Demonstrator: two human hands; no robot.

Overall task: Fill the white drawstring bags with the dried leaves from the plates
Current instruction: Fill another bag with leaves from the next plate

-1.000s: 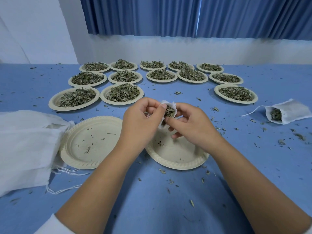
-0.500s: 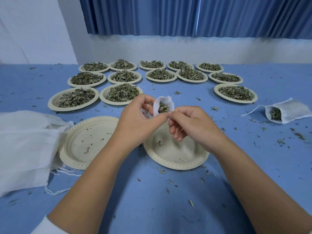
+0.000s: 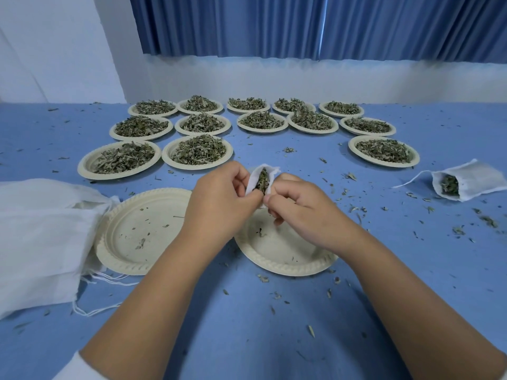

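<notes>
Both grips are clenched on one small white drawstring bag (image 3: pixel 251 180): the left hand (image 3: pixel 219 204) pinches its left edge and the right hand (image 3: pixel 304 212) its right, holding it just above the emptied near plate (image 3: pixel 288 267). Half a second ago its mouth gaped round; now it is squeezed to a slit over the dried leaves (image 3: pixel 262 180), so this bag looks full and ready to draw closed. Another filled bag (image 3: pixel 472 179) lies at right on the bench (image 3: pixel 247 325), unfilled bags (image 3: pixel 41 237) lie at left, and full plates (image 3: pixel 165 154) wait farther off.
</notes>
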